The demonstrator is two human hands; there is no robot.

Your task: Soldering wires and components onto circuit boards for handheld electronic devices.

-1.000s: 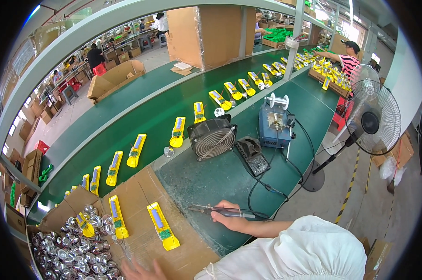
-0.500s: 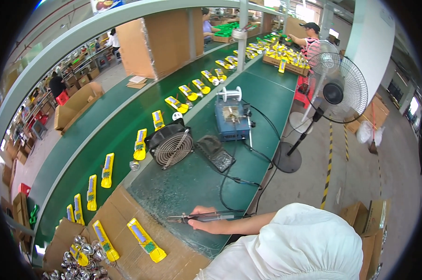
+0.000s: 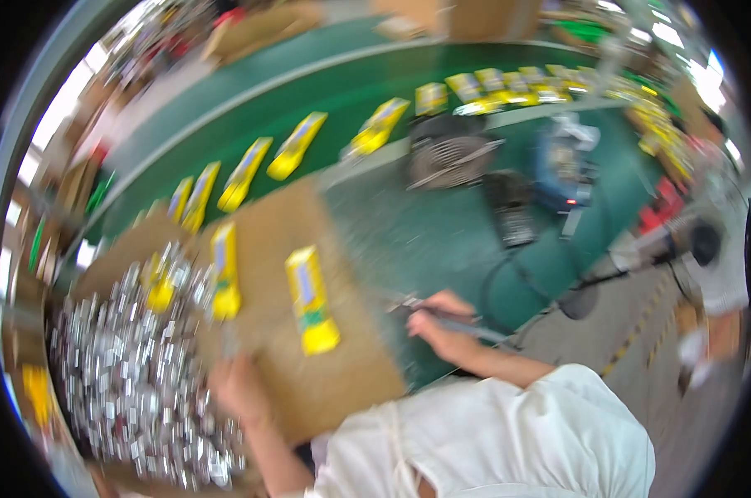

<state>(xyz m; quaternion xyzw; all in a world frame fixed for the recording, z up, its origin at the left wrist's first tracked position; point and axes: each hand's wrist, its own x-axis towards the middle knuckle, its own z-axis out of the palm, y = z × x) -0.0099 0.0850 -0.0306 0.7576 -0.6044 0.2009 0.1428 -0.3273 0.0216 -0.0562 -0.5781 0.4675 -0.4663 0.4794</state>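
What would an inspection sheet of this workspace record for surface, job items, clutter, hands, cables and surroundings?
Surface: green worktop, partly covered by a cardboard sheet.
Job items: yellow casings, two on the cardboard sheet, another on the heaped silvery reflector cups at left.
Clutter: black grilled fan, black stand and blue soldering station toward the far side.
Hands: right hand grips a soldering iron; left hand beside the reflector cups, too blurred to tell whether holding anything.
Cables: dark cables curve beyond the right hand.
Surroundings: conveyor belt bearing more yellow casings; pedestal fan at right.
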